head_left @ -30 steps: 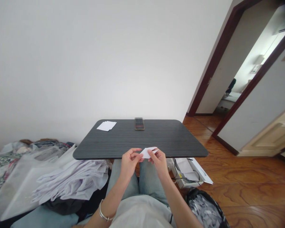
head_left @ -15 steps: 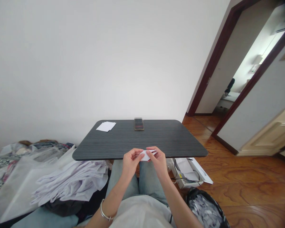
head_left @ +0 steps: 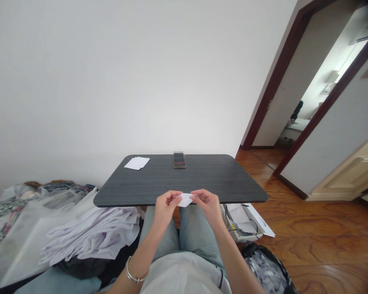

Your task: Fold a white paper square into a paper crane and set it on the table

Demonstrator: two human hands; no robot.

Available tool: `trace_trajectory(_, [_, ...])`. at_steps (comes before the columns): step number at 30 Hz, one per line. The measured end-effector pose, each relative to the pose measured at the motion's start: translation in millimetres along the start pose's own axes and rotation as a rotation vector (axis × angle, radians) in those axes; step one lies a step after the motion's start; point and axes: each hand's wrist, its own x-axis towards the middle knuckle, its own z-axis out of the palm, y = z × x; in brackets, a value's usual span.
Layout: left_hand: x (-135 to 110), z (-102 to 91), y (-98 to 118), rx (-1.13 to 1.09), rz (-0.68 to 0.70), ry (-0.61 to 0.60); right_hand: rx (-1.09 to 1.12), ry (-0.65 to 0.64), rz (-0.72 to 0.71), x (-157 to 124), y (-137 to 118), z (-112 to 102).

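A small folded piece of white paper (head_left: 186,199) is held at the near edge of the dark table, between my two hands. The fingers of my left hand (head_left: 167,205) pinch its left end. At the right end, my right hand (head_left: 207,205) grips it between thumb and fingers. Some of the paper's folds are hidden behind my fingertips. Both wrists sit low, just over my lap.
On the dark table (head_left: 171,181), a stack of white paper squares (head_left: 137,163) lies far left, and a phone-like device (head_left: 179,160) is at the back middle. Folded white cloth (head_left: 95,232) is left; an open box (head_left: 243,224) and black bag (head_left: 268,269) are right.
My hands have drawn slightly apart, the left one leftward and the right one rightward. More of the folded paper now shows between them.
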Motion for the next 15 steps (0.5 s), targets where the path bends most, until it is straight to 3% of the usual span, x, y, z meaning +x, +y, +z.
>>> trace_trajectory(9, [0.2,0.9,2.1,-0.077,-0.112,-0.123,-0.002,0.025,0.012,-1.5,0.0,1.8])
trace_trajectory(15, [1.5,0.4,1.3,-0.080,-0.128,-0.101,0.002,-0.014,-0.011,-3.6,0.0,3.1])
